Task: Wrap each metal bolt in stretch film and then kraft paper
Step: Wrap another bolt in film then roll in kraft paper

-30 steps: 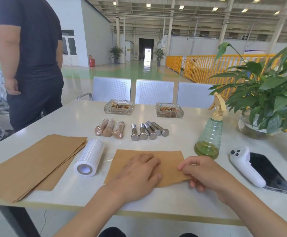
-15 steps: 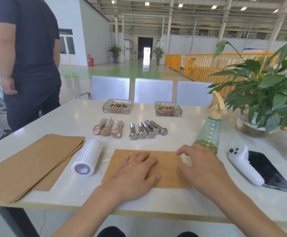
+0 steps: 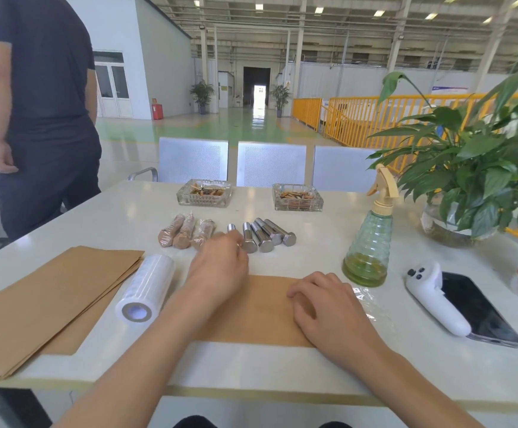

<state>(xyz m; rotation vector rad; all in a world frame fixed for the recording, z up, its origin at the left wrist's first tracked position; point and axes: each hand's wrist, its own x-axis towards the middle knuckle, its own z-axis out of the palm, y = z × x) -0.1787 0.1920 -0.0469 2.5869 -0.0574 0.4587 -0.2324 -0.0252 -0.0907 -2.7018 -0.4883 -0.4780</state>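
Left hand (image 3: pixel 220 267) reaching over row of bare metal bolts (image 3: pixel 267 234), fingers curling at leftmost bolt (image 3: pixel 231 227); motion blur, so cannot tell whether gripping it. Right hand (image 3: pixel 328 307) lying palm down, fingers relaxed, on kraft paper sheet (image 3: pixel 251 316) at near table edge. Three wrapped bolts (image 3: pixel 185 231) lying just left of bare row. Stretch film roll (image 3: pixel 145 287) sitting between sheet and kraft paper stack (image 3: pixel 41 298). Loose film piece (image 3: pixel 372 304) lying right of sheet.
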